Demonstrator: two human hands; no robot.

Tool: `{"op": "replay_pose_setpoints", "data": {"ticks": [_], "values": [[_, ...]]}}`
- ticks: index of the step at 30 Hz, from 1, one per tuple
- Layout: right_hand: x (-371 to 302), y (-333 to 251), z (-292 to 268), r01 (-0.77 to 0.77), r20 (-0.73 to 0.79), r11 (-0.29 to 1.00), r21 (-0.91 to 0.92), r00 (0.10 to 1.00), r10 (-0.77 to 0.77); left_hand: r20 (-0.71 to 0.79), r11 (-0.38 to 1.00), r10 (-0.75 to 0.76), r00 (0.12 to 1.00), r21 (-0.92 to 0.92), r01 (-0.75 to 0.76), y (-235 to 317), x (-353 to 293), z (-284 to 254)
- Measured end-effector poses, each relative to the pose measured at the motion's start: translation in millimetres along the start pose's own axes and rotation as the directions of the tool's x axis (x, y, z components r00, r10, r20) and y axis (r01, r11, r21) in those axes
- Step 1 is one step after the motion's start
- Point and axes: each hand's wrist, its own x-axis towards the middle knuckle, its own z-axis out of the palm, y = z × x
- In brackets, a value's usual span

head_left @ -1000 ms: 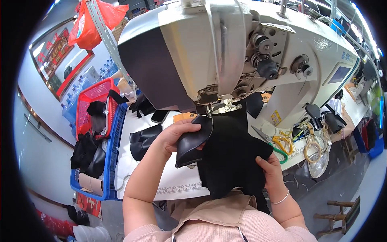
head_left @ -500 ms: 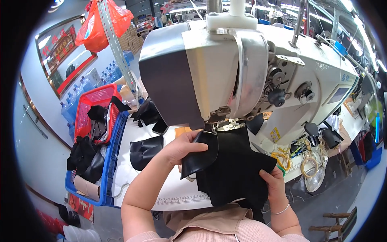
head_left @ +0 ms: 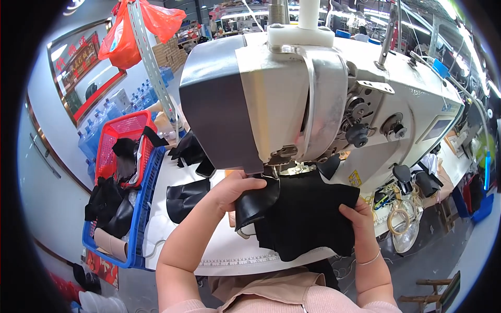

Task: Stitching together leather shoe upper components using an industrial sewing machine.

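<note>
My left hand (head_left: 233, 192) is closed on a curved, shiny black leather piece (head_left: 259, 203), thumb on top, right under the head of a white and grey sewing machine (head_left: 279, 104). The upper edge of the leather sits at the needle area (head_left: 271, 171). A broad matte black sheet (head_left: 308, 221) spreads to the right of the leather, and whether the two are joined I cannot tell. My right hand (head_left: 359, 216) pinches the sheet's right edge, thumb on top and the other fingers mostly hidden beneath.
On the white table (head_left: 222, 261), a folded black leather piece (head_left: 188, 198) lies left of my forearm. Further left, a red basket (head_left: 122, 122) and a blue crate (head_left: 138, 245) hold black pieces. Tape rolls (head_left: 399, 220) and cords lie at the right.
The black sheet has shifted up and flattened out, its near edge now farther from my body. My right hand has moved slightly up and right; my left hand has edged closer to the needle.
</note>
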Motion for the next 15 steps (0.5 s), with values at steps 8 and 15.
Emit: {"op": "replay_pose_setpoints", "data": {"ticks": [8,15], "values": [[19,-9,-8,-0.040,0.048,0.999,-0.036,0.998,0.042,0.018,0.979,-0.108,0.994,-0.175,0.109,-2,12,-10],[23,-15,-8,-0.058,0.073,0.997,-0.055,0.995,0.062,0.069,0.975,-0.111,0.991,-0.186,0.122,-2,13,-13]]}}
